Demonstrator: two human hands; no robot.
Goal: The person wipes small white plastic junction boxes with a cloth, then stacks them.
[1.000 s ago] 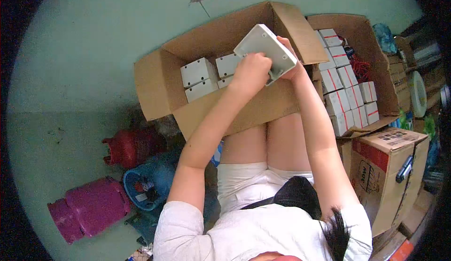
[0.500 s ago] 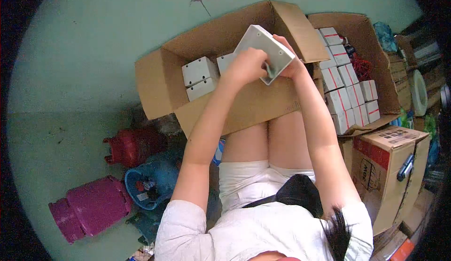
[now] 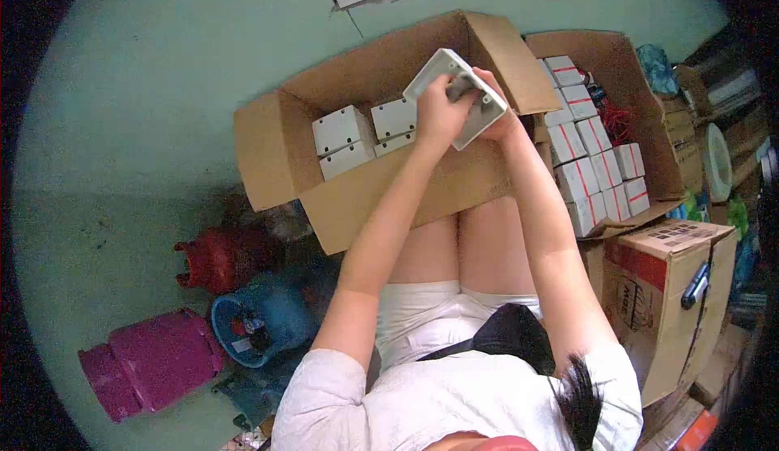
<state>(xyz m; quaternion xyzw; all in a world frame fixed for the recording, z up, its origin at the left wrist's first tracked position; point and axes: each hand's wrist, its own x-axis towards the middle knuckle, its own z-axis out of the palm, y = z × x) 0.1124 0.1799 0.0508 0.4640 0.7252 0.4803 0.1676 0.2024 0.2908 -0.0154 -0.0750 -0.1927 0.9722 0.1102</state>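
My right hand (image 3: pixel 497 118) grips a white plastic box (image 3: pixel 479 130) from its far right side, tilting it with the hollow inside towards me. Small round screw posts show in its corners. Inside the hollow is my left hand (image 3: pixel 442 114), its fingers bent and closed around something small and dark grey that I cannot make out. Both hands are above an open cardboard carton (image 3: pixel 389 195). In that carton stand several closed white boxes (image 3: pixel 337 130) with dark dots at their corners.
Right of the carton, another cardboard carton (image 3: pixel 661 138) holds several white boxes with red stripes (image 3: pixel 578 179) and a red wire bundle (image 3: pixel 618 122). A closed carton (image 3: pixel 637 313) bears a dark blue object (image 3: pixel 695 285). Pink (image 3: pixel 154 362), blue (image 3: pixel 264 317) and red (image 3: pixel 227 256) gas cylinders stand left.
My left hand has shifted right and slightly up within the white box. The box has tilted, and its opening looks narrower. My right hand still holds it.
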